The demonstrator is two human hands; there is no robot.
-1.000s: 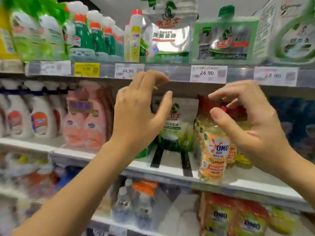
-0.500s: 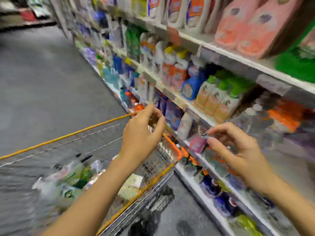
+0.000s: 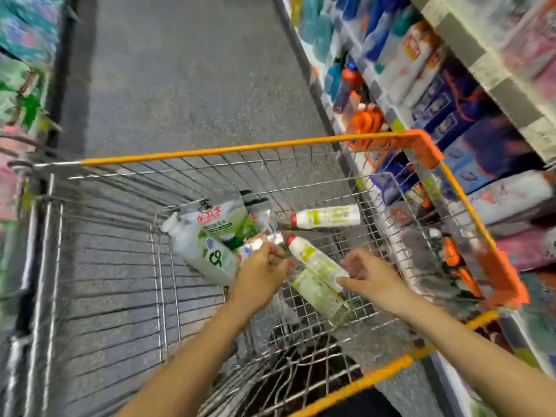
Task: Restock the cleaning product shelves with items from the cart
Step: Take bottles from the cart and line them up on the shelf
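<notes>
If tugged by a corner, pouch (image 3: 219, 221): likely to slip free or drag the jug (image 3: 204, 254) along.
Bottle (image 3: 313, 260): round, loose on the cart (image 3: 210, 152) wire; apt to roll away when nudged.
Left hand (image 3: 261, 273): curled at the pouch's 5 o'clock corner; grip too blurred to tell.
Right hand (image 3: 373, 276): loosely curled, holding nothing, just touching the bottle at its 9 o'clock.
</notes>
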